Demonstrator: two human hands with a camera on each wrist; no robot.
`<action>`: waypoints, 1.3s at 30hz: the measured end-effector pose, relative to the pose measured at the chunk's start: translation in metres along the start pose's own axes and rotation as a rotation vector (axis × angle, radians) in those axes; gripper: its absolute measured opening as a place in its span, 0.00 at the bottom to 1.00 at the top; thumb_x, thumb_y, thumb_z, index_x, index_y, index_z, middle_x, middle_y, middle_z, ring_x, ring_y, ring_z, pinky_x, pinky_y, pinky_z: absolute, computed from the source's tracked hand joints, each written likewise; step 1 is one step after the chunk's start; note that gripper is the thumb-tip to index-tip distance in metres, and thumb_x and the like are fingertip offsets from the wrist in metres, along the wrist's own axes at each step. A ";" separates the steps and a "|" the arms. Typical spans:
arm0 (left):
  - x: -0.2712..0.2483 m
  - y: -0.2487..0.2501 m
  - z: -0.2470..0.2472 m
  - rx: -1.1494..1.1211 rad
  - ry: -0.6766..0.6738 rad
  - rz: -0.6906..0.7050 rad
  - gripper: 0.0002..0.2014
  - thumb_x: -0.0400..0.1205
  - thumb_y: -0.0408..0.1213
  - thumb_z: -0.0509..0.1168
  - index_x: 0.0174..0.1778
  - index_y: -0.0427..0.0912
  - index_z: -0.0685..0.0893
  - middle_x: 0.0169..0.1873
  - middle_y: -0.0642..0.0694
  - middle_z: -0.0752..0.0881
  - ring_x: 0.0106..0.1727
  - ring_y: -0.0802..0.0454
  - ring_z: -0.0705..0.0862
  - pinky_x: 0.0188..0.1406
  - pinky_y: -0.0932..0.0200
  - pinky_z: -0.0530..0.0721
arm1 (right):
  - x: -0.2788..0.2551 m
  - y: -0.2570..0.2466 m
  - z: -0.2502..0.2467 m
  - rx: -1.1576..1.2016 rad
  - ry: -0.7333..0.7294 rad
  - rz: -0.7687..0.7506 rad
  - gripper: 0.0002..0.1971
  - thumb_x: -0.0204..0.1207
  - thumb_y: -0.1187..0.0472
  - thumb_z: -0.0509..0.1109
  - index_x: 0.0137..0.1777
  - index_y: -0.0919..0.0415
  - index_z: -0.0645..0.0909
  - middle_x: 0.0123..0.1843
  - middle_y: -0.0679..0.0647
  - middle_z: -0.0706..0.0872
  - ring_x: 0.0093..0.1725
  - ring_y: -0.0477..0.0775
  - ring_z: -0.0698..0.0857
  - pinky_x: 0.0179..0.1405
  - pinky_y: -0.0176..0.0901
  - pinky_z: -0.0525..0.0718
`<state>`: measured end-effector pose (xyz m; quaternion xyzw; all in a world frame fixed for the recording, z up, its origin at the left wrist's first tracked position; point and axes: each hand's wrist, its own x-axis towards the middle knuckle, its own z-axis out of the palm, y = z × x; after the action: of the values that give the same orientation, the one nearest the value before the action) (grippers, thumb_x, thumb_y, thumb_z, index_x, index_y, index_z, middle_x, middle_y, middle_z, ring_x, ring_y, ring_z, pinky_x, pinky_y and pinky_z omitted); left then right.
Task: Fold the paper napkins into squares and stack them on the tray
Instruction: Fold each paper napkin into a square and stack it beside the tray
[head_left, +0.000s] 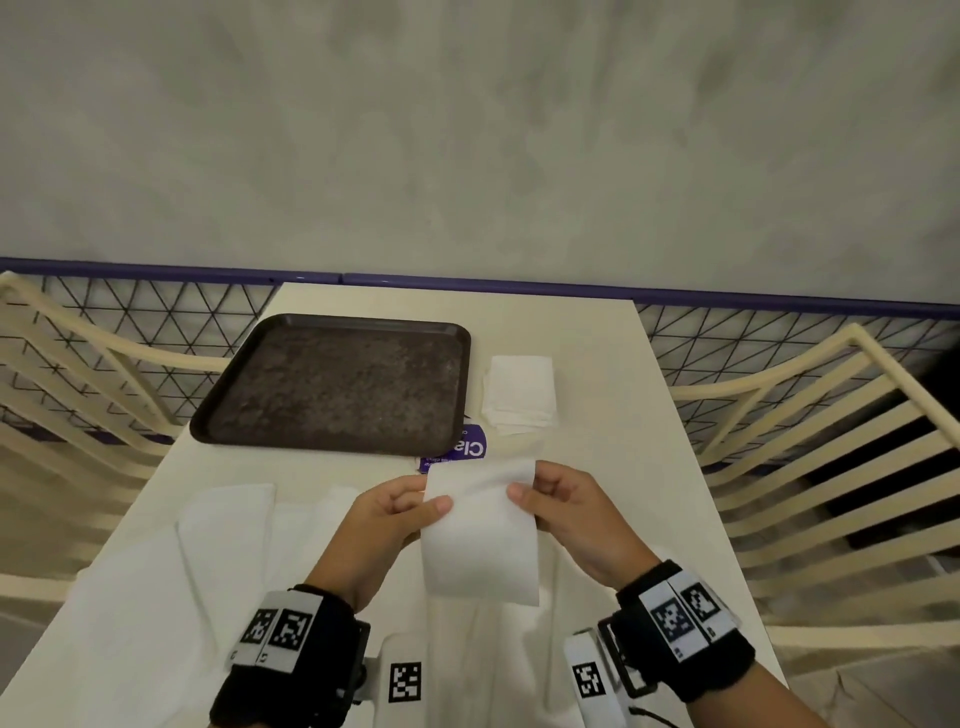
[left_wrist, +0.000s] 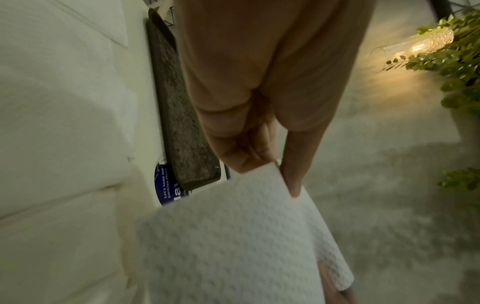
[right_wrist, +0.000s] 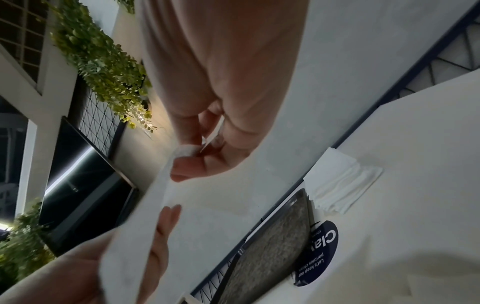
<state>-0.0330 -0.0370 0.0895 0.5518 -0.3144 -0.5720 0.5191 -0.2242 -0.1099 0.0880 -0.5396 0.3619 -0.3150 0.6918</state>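
Above table (head_left: 597, 364), napkin (head_left: 480, 540) between left hand (head_left: 400, 512) and right hand (head_left: 566, 512).

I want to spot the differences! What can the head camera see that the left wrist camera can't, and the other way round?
Only the head view shows the right hand, the stack of folded napkins right of the tray, and the cream chairs. Only the left wrist view shows a lit glass lamp among green leaves. Both show the left hand pinching the napkin, the dark tray and the blue sticker.
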 end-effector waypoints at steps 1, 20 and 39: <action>-0.001 0.001 0.000 -0.008 0.018 0.017 0.11 0.77 0.26 0.66 0.55 0.31 0.84 0.46 0.34 0.90 0.47 0.46 0.88 0.45 0.63 0.87 | -0.002 0.000 0.000 0.003 0.001 -0.001 0.10 0.79 0.70 0.65 0.57 0.66 0.84 0.52 0.58 0.90 0.51 0.53 0.87 0.50 0.43 0.86; -0.021 0.015 0.015 -0.150 -0.085 -0.071 0.23 0.85 0.51 0.49 0.60 0.40 0.81 0.56 0.43 0.88 0.59 0.46 0.86 0.64 0.46 0.79 | -0.020 -0.007 0.007 -0.365 0.018 -0.249 0.35 0.74 0.84 0.54 0.34 0.43 0.90 0.46 0.47 0.80 0.45 0.45 0.81 0.41 0.37 0.76; -0.025 0.006 -0.011 0.450 0.002 0.263 0.04 0.77 0.36 0.69 0.45 0.48 0.82 0.38 0.55 0.87 0.41 0.63 0.86 0.35 0.66 0.85 | -0.027 -0.001 0.029 -0.305 0.145 -0.107 0.05 0.77 0.59 0.69 0.45 0.56 0.87 0.47 0.69 0.86 0.41 0.52 0.83 0.41 0.36 0.83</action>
<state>-0.0246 -0.0123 0.1011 0.6085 -0.5021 -0.4147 0.4535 -0.2144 -0.0729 0.0976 -0.6326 0.4251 -0.3310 0.5564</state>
